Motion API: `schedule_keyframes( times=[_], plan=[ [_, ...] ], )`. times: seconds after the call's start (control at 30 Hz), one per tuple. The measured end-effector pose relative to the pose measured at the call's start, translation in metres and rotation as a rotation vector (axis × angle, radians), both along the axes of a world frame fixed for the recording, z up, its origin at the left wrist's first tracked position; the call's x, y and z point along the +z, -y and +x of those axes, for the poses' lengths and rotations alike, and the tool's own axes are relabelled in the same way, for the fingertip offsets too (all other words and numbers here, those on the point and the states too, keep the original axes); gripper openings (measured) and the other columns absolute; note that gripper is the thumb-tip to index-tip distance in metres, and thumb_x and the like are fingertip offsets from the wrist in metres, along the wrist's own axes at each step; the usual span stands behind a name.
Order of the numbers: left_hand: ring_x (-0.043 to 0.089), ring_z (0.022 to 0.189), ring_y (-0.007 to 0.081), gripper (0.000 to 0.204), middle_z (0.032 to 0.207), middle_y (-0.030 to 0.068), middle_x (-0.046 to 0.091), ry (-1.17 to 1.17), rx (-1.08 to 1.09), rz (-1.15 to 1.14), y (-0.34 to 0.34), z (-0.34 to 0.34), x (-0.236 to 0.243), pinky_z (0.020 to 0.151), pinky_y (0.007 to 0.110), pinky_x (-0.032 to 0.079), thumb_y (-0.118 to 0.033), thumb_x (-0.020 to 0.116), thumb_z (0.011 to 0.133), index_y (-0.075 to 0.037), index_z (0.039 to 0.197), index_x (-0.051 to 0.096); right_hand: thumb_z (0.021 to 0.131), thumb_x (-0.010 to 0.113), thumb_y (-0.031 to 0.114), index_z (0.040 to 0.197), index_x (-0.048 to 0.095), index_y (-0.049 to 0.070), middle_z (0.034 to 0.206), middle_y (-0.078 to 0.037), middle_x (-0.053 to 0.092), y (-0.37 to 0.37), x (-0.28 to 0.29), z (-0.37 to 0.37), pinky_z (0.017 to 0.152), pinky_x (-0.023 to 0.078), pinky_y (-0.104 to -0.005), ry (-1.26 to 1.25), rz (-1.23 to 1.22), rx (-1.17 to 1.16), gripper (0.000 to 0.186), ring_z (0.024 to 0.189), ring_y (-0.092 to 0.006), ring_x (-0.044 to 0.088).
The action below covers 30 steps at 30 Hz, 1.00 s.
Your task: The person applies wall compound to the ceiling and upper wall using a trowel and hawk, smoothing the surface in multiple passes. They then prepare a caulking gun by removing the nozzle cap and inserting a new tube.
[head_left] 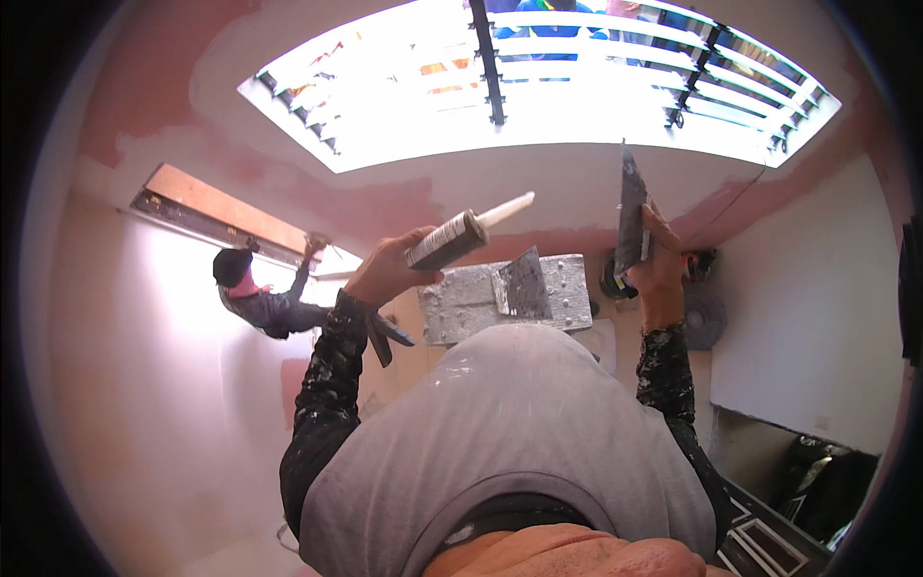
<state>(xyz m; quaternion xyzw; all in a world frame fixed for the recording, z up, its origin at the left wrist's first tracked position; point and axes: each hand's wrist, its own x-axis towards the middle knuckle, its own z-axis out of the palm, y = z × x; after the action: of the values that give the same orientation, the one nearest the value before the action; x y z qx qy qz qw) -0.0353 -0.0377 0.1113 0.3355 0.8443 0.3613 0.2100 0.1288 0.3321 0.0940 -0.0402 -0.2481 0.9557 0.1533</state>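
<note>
The left hand (380,271) is wrapped around a caulking tube (448,242), whose pale nozzle (507,209) points up and to the right, well above the plank; a dark handle (387,338) juts out below the wrist, though I can't tell whether it joins the tube. The right hand (660,264) grips a broad metal blade (631,216) held nearly upright, its narrow tip upward. Both forearms wear dark, paint-spotted sleeves (332,365), either side of a grey shirt (538,404). Between and below the hands, a plaster-crusted plank (452,308) carries a second blade (527,286), smeared grey. Off to the left, a co-worker in a dark cap (233,266) raises an arm towards a recessed opening with a reddish ledge (221,207). Ahead, a pink wall (394,199) with pale patches runs beneath a bright louvred window (567,96).
</note>
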Motion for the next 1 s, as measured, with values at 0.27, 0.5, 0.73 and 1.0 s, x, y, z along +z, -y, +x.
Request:
schedule_keyframes(
  times=[0.27, 0.5, 0.73, 1.0],
  plan=[
    [0.074, 0.099, 0.0285, 0.067, 0.108, 0.0176, 0.075, -0.001, 0.069, -0.231, 0.003, 0.015, -0.069, 0.089, 0.039, 0.057, -0.037, 0.081, 0.084, -0.011, 0.141, 0.057, 0.099, 0.062, 0.008, 0.128, 0.061, 0.002, 0.124, -0.011, 0.068, -0.005, -0.03, 0.025, 0.096, 0.055, -0.0335, 0.204, 0.045, -0.026, 0.029, 0.113, -0.0194, 0.067],
    [0.074, 0.095, 0.0303, 0.066, 0.103, 0.0177, 0.075, -0.157, 0.097, -0.111, -0.036, 0.02, -0.1, 0.085, 0.042, 0.057, -0.042, 0.081, 0.083, -0.015, 0.139, 0.058, 0.099, 0.063, 0.011, 0.126, 0.062, 0.004, 0.119, -0.007, 0.069, -0.006, -0.036, 0.02, 0.096, 0.054, -0.035, 0.334, 0.084, -0.059, 0.028, 0.111, -0.0181, 0.066],
    [0.073, 0.084, 0.0295, 0.07, 0.093, 0.0142, 0.075, -0.274, -0.283, -0.16, -0.078, 0.011, -0.095, 0.08, 0.041, 0.057, -0.041, 0.085, 0.074, -0.016, 0.135, 0.063, 0.099, 0.063, 0.013, 0.127, 0.061, 0.005, 0.121, -0.008, 0.068, -0.045, -0.039, 0.03, 0.098, 0.052, -0.0375, 0.217, 0.113, -0.128, 0.029, 0.116, -0.0192, 0.063],
    [0.062, 0.114, 0.0375, 0.078, 0.126, 0.0224, 0.061, -0.249, -0.295, -0.253, -0.106, 0.056, -0.115, 0.096, 0.046, 0.051, -0.056, 0.082, 0.076, -0.016, 0.139, 0.061, 0.098, 0.061, 0.016, 0.134, 0.057, 0.005, 0.129, -0.008, 0.063, -0.001, -0.054, 0.047, 0.103, 0.051, -0.0407, 0.288, 0.306, -0.131, 0.038, 0.121, -0.021, 0.06]
  ],
)
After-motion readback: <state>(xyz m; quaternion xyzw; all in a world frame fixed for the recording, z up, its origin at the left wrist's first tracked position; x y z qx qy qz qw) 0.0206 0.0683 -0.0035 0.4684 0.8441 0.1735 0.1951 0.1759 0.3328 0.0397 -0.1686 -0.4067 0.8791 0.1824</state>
